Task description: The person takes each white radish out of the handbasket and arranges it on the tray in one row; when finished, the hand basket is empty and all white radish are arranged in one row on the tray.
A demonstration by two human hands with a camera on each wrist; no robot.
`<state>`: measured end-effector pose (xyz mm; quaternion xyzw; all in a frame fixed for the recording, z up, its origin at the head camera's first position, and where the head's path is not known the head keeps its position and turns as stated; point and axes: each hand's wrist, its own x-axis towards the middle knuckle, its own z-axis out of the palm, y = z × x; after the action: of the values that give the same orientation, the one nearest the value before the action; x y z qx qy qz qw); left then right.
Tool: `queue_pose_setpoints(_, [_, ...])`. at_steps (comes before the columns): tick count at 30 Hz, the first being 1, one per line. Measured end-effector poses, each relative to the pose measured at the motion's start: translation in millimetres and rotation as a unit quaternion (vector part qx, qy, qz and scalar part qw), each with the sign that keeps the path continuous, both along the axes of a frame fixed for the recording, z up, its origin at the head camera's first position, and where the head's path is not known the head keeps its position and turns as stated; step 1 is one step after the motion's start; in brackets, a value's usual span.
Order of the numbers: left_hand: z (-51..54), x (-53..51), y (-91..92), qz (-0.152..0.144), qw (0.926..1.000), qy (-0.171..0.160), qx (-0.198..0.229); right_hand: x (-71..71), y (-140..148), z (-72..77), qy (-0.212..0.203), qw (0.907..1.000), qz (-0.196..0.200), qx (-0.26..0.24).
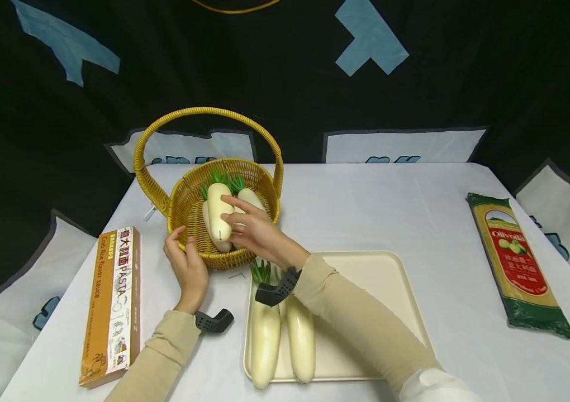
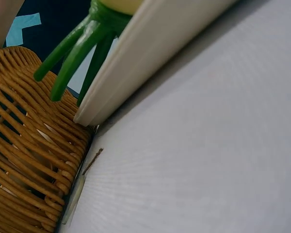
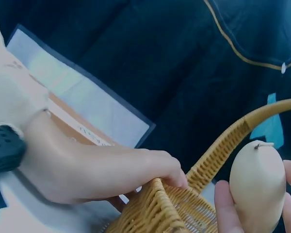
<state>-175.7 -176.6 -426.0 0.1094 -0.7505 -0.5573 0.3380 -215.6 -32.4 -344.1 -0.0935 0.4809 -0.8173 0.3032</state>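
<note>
Beige sleeve (image 1: 365, 326) leads to right grip (image 1: 260, 230) pinching radish (image 1: 218, 209).

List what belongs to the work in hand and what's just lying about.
Likely in use:
Long white radishes, one in the right hand
Round yellow wicker basket, gripped by the left hand
Rectangular cream tray

Likely lying about:
Rectangular orange and white pasta box
Flat green and gold plastic packet

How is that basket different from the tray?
The basket is woven and golden-brown; the tray is plain and cream. The basket is deep and rounded, while the tray is shallow and roughly rectangular with rounded corners. The basket has a tall arched handle; the tray shows none. The left hand holds the basket's rim; neither hand grips the tray. Both contain radishes.
</note>
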Motion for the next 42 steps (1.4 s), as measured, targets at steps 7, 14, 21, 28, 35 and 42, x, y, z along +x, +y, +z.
queue_pose_setpoints(7, [-1.5,2.0,0.1,0.002,1.0,-0.007,0.006,26.0,45.1,3.3,0.071,0.9955,0.05,0.04])
queue_pose_setpoints(14, [0.8,1.8,-1.8,-0.001,1.0,0.004,-0.002,59.3,102.5,1.2,0.132,0.9844,0.085,0.08])
queue_pose_setpoints(21, [-0.3,1.3,-0.4,0.006,1.0,0.003,0.004,88.7,150.1,-14.1,0.218,0.9659,0.068,0.123])
queue_pose_setpoints(28, [0.7,1.5,-0.6,0.007,0.9999,0.008,0.001,121.8,172.4,-28.3,0.23,0.94,0.073,0.241])
queue_pose_setpoints(35, [0.7,3.3,-0.9,0.007,1.0,0.002,-0.003,145.1,178.0,-37.1,0.195,0.9343,0.085,0.286])
queue_pose_setpoints(42, [1.2,2.5,-0.6,0.005,1.0,0.007,-0.002,151.9,172.1,-43.7,0.207,0.9177,0.082,0.329])
